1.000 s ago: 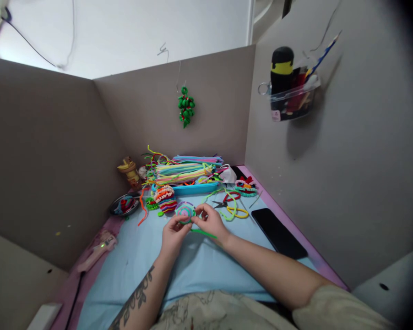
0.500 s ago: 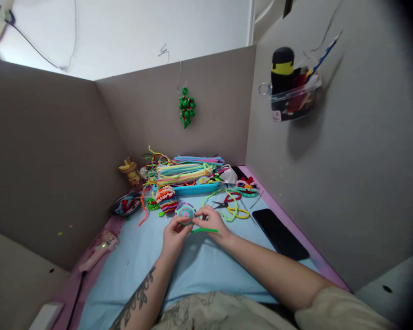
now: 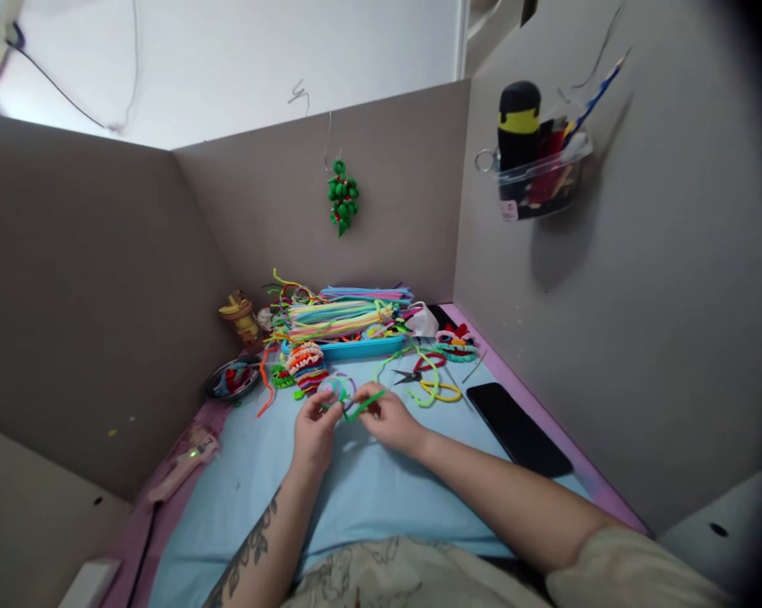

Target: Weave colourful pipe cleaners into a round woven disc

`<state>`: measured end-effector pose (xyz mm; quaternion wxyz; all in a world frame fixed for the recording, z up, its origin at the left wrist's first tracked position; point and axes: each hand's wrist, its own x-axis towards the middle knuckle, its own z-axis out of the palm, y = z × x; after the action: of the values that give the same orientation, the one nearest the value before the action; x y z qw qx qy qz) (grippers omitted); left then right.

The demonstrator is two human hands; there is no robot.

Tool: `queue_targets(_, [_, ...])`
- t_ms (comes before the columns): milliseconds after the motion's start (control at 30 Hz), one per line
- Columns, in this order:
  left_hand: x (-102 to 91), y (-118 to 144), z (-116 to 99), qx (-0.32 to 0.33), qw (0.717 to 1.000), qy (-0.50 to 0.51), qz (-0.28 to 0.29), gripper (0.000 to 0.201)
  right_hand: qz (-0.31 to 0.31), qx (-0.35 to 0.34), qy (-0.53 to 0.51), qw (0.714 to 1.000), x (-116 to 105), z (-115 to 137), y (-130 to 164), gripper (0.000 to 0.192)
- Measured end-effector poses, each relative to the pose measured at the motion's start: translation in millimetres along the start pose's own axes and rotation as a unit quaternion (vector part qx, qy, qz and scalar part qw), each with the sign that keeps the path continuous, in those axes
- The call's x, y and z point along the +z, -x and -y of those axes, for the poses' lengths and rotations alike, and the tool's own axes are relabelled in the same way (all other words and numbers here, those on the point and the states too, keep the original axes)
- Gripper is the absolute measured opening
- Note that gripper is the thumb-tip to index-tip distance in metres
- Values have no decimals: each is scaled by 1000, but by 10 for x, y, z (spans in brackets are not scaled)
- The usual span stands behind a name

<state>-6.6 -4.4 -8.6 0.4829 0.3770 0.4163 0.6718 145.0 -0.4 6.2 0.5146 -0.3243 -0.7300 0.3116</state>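
My left hand (image 3: 318, 431) is closed in a pinch on a coiled disc of fuzzy pipe cleaner (image 3: 334, 389) in pink, teal and purple. A loose purple loop stands out from the disc's right side, toward my right fingertips. My right hand (image 3: 390, 420) is also closed, its fingertips pinched on pipe cleaner; the exact strand is too small to make out. Across those fingers slants a green pipe cleaner (image 3: 368, 404), running down toward the disc. Just behind the disc lies a striped pipe-cleaner piece (image 3: 308, 367) in orange, cream, red and blue.
Scissors (image 3: 435, 380) with red and yellow handles lie right of my hands, near a black phone (image 3: 517, 431). Behind stands a blue tray (image 3: 361, 348) under bundled pipe cleaners (image 3: 343, 312). A dark bowl (image 3: 232, 377) and a pink glue gun (image 3: 184, 464) are at left. Grey panels surround the table.
The disc has shifted slightly left and tilted, and a purple loop now stands away from it. The green pipe cleaner has swung upward across my right fingers.
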Motion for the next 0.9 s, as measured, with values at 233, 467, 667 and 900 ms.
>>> queue_targets(233, [-61, -62, 21, 68, 992, -92, -56, 38, 141, -134, -38, 980, -26, 212, 88, 13])
queue_targets(467, [-98, -100, -5, 74, 986, -117, -93, 34, 169, -126, -119, 970, -106, 378, 81, 14])
queue_targets(667, [-58, -44, 7, 20, 999, -23, -9, 35, -18, 75, -77, 994, 0, 26, -5, 19])
queue_targets(900, [9, 66, 15, -11, 997, -19, 77, 27, -83, 92, 3, 992, 66, -162, -35, 9])
